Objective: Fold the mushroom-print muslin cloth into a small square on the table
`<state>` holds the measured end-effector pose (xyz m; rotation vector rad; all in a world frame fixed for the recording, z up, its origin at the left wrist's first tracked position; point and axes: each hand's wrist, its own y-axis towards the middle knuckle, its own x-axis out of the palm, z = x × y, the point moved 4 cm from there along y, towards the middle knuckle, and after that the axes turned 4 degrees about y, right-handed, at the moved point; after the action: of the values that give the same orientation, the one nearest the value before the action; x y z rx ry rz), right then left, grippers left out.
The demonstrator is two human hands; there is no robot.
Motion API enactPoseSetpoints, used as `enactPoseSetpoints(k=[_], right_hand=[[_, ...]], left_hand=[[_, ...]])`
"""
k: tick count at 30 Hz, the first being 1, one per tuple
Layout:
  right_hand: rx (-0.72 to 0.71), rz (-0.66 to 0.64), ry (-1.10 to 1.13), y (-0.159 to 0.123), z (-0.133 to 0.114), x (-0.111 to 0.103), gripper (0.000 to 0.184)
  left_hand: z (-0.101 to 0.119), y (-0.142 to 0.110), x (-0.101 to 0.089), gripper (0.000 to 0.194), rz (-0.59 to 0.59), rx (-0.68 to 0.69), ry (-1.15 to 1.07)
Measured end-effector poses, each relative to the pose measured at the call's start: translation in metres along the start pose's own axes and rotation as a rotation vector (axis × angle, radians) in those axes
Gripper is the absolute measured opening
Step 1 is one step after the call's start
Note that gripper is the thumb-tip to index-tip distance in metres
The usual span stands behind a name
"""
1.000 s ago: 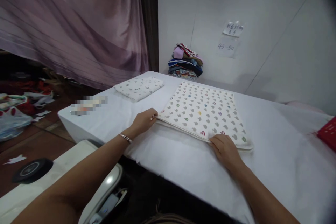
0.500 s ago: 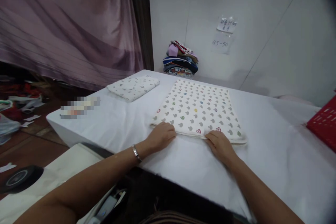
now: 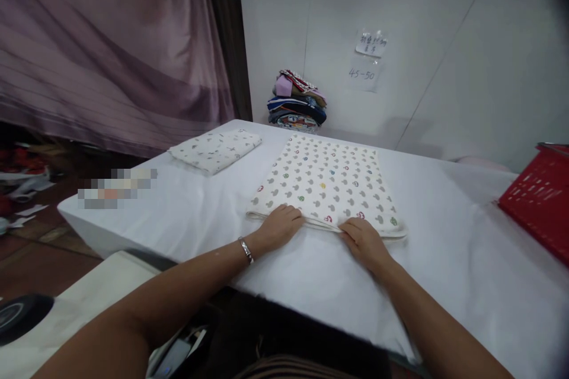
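Note:
A white folded cloth printed with grey and coloured mushrooms lies flat on the white-covered table in front of me. My left hand, with a silver band on its wrist, grips the cloth's near edge left of its middle. A short way to the right, my right hand pinches the same edge between thumb and fingers. The edge lifts slightly in folded layers between the two hands. Both thumbs are partly hidden from view.
Another folded white printed cloth lies at the table's back left. A stack of folded fabrics stands by the wall at the back. At right is a red plastic basket. A blurred-out item sits near the left edge.
My left hand has slid rightward along the cloth's near edge, closer to my right hand. The view has turned slightly right, bringing more of the red basket into sight.

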<state>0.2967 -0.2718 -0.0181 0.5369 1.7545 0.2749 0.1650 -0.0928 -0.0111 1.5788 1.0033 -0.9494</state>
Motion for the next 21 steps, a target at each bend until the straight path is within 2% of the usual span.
enactPoseSetpoints(k=[9, 15, 21], right_hand=[[0.013, -0.024, 0.014, 0.001, -0.001, 0.000, 0.023], [0.026, -0.041, 0.027, 0.000, -0.001, 0.001, 0.022], [0.014, -0.027, 0.025, 0.001, -0.001, 0.001, 0.022]], left_hand=[[-0.003, 0.008, -0.005, 0.016, -0.019, -0.056, -0.061], [-0.009, 0.010, -0.006, 0.024, 0.017, -0.069, -0.031], [-0.012, 0.013, -0.007, 0.022, 0.068, -0.070, -0.028]])
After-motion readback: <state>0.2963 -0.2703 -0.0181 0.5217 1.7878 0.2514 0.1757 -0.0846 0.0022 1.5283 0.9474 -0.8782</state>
